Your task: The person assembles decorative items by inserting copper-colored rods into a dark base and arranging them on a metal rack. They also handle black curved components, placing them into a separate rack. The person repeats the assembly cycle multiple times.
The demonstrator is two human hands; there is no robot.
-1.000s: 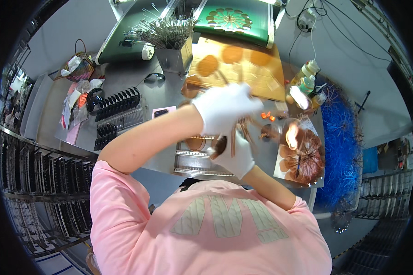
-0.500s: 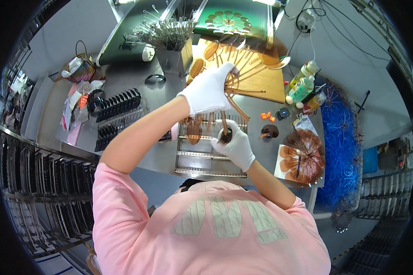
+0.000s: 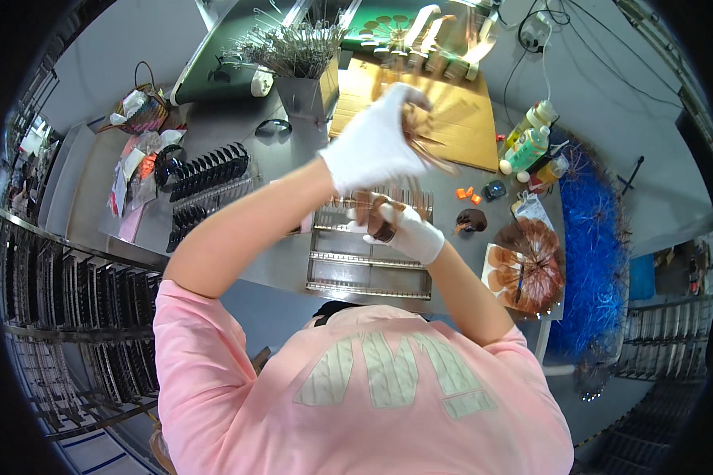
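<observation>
In my white-gloved left hand, raised over the cardboard, is a spray of brown lenses on thin stalks, blurred by motion. Its fingers are closed round the stalks. Lower and to the right, my gloved right hand grips a dark brown lens above a metal slotted rack. Another brown piece beside that lens is too blurred to make out. The rack lies flat near the table's front edge, with slotted rails running across it.
A metal bin of wire hooks stands behind, by a green conveyor belt. Cardboard lies at the back. Black lens rows are at left; bottles, a dark brown lens and a brown lens cluster at right.
My left hand has moved slightly up and right with the lens spray, which has swung upward. My right hand has shifted a little, with the lens still in its fingers.
</observation>
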